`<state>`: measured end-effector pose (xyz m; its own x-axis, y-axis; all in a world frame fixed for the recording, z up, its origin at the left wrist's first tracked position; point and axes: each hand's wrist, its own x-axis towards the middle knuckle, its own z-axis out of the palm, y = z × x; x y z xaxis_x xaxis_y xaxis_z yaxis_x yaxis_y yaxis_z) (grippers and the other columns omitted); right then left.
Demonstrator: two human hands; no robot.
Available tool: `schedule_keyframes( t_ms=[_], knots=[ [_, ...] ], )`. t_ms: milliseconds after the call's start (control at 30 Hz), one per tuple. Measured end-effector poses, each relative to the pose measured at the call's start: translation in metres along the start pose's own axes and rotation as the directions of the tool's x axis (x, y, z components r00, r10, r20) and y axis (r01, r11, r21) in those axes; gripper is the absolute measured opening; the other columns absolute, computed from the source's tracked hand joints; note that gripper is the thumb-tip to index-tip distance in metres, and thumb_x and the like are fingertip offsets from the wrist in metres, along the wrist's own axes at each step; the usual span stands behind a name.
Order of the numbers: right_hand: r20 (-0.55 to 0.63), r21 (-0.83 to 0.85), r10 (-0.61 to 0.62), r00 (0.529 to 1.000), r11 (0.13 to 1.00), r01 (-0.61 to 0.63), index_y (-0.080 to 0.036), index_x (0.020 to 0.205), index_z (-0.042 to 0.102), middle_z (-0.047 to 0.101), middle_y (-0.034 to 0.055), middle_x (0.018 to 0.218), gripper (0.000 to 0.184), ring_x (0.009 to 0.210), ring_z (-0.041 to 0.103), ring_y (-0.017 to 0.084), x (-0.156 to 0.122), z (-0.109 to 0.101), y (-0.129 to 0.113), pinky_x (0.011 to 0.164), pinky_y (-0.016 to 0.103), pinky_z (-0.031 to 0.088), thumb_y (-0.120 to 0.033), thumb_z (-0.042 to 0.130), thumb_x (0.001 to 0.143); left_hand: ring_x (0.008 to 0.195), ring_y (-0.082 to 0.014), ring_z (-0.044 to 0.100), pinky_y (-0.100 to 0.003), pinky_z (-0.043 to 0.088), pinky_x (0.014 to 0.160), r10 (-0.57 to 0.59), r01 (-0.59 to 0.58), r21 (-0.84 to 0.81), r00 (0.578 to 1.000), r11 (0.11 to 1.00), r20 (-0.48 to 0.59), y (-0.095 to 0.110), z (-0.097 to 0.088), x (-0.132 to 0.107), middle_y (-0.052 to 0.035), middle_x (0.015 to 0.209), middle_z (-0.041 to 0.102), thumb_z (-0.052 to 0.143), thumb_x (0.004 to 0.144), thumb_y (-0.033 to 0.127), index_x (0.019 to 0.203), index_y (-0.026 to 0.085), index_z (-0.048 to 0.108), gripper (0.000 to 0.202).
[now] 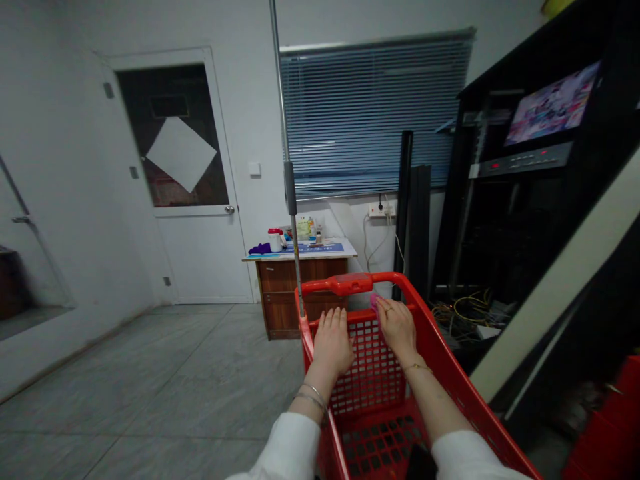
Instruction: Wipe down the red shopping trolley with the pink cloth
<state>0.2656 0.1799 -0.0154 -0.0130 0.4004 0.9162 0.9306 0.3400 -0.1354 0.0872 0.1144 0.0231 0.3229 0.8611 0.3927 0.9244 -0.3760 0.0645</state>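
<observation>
A red plastic shopping cart (440,360) stands in front of me, its handle (350,283) at the far end. My left hand (333,340) lies flat, fingers stretched out, on the cart's inner perforated end wall. My right hand (397,325) rests on the same wall to the right, with its fingers pressing a small pink cloth (374,302) against the red plastic near the rim. Both wrists wear bracelets and both arms have white sleeves.
A wooden desk (300,280) with bottles and a blue mat stands against the far wall under a blind-covered window. A white door (190,193) is at the left. A black rack (530,200) with cables fills the right. A vertical metal pole (291,193) rises by the cart.
</observation>
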Motion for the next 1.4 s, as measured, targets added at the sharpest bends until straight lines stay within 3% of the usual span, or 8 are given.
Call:
schedule_keyframes(
  t_ms=[100,300,500,667,867,1067,1233,1400],
  knots=[
    [-0.048,-0.05,0.11,0.993,0.992,-0.112,-0.017,0.104,0.072,0.073,0.0104,0.104,0.035,0.097,0.06,0.021,-0.001,0.004,-0.005,0.096,0.037,0.037,-0.028,0.039,0.1,0.146,-0.0289,0.028,-0.048,0.019,0.122,-0.003,0.003,0.014,1.0,1.0,0.005,0.001,-0.001,0.0,-0.0167,0.157,0.035,0.045,0.088,0.033,0.148,0.006,0.033,0.067],
    [0.025,0.025,-0.028,0.999,0.999,0.028,-0.019,0.114,0.069,0.072,0.0086,0.111,0.034,0.102,0.06,0.019,-0.002,0.006,-0.017,0.098,0.035,0.036,-0.03,0.04,0.101,0.145,-0.0282,0.03,-0.046,0.018,0.122,-0.003,0.003,0.015,1.0,1.0,-0.003,0.0,-0.002,0.0,-0.0167,0.156,0.037,0.043,0.089,0.032,0.147,0.006,0.034,0.064],
    [-0.054,-0.041,0.148,0.987,0.988,-0.151,-0.016,0.105,0.072,0.072,0.012,0.105,0.036,0.1,0.06,0.022,-0.004,0.011,-0.025,0.097,0.039,0.036,-0.028,0.038,0.1,0.145,-0.0289,0.029,-0.047,0.018,0.122,-0.005,0.006,0.035,1.0,0.999,-0.005,0.0,0.0,0.0,-0.0185,0.156,0.036,0.044,0.089,0.028,0.147,0.005,0.034,0.063],
    [0.018,0.009,-0.013,1.0,1.0,0.013,-0.018,0.116,0.068,0.071,0.0094,0.113,0.035,0.103,0.06,0.02,-0.003,0.011,-0.023,0.098,0.036,0.037,-0.03,0.04,0.101,0.144,-0.0281,0.032,-0.049,0.02,0.121,-0.033,0.034,0.028,0.999,0.999,-0.029,-0.004,0.002,0.001,-0.0161,0.155,0.038,0.042,0.089,0.029,0.146,0.007,0.037,0.061],
    [-0.06,-0.043,0.101,0.993,0.994,-0.103,-0.017,0.106,0.072,0.072,0.0113,0.106,0.038,0.098,0.061,0.022,0.0,0.013,-0.015,0.097,0.04,0.038,-0.028,0.036,0.101,0.145,-0.029,0.03,-0.048,0.019,0.122,-0.018,0.018,0.042,1.0,0.999,-0.002,-0.009,0.003,0.002,-0.0165,0.156,0.036,0.045,0.087,0.03,0.147,0.006,0.034,0.065],
    [0.026,0.027,-0.025,0.999,0.999,0.024,-0.02,0.111,0.07,0.072,0.009,0.106,0.036,0.097,0.061,0.02,0.004,0.014,-0.018,0.094,0.034,0.038,-0.031,0.038,0.101,0.146,-0.0294,0.028,-0.052,0.02,0.121,-0.018,0.018,0.029,1.0,0.999,-0.008,-0.01,0.003,0.002,-0.016,0.156,0.035,0.043,0.088,0.031,0.148,0.009,0.033,0.065],
    [-0.019,-0.049,0.093,0.996,0.994,-0.094,-0.017,0.104,0.073,0.073,0.0103,0.103,0.038,0.094,0.06,0.021,0.004,0.014,-0.015,0.092,0.036,0.038,-0.031,0.037,0.101,0.145,-0.029,0.029,-0.048,0.019,0.122,-0.021,0.022,0.031,1.0,0.999,-0.009,-0.008,0.004,0.002,-0.0169,0.156,0.036,0.045,0.086,0.029,0.147,0.006,0.034,0.066],
    [0.033,0.021,-0.071,0.997,0.997,0.07,-0.02,0.117,0.069,0.071,0.0083,0.111,0.034,0.102,0.059,0.02,0.001,0.015,-0.024,0.096,0.034,0.037,-0.031,0.04,0.101,0.145,-0.0294,0.03,-0.052,0.02,0.12,-0.029,0.029,0.021,0.999,0.999,-0.017,-0.007,0.002,0.002,-0.0161,0.156,0.037,0.045,0.085,0.028,0.148,0.009,0.034,0.066]
  ],
)
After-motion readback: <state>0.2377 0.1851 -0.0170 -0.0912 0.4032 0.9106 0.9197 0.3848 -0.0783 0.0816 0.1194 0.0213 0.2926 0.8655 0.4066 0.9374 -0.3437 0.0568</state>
